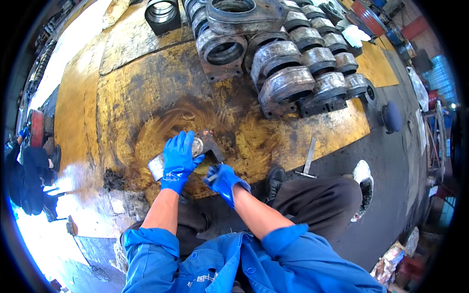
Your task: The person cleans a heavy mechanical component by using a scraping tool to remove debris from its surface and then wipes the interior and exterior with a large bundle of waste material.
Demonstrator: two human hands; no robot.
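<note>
My left hand [179,157], in a blue rubber glove, lies over a worn metal housing [156,167] with its fingers bent along the far side and its thumb apart. The housing's silvery rounded face shows on both sides of the glove, and a dark flange [210,145] reaches to the right. My right hand [223,181], also in a blue glove, is closed in a fist beside the flange. A dark slim tool [215,157] comes up out of that fist toward the part; its kind is hidden by the fingers.
Rows of similar metal housings [286,83] stand at the far right of the oil-stained yellow board [132,97]. A T-shaped steel tool [309,157] lies by my shoe. A dark clump [113,179] sits at left, a round blue-topped stool [392,117] at right. Another person [31,171] is far left.
</note>
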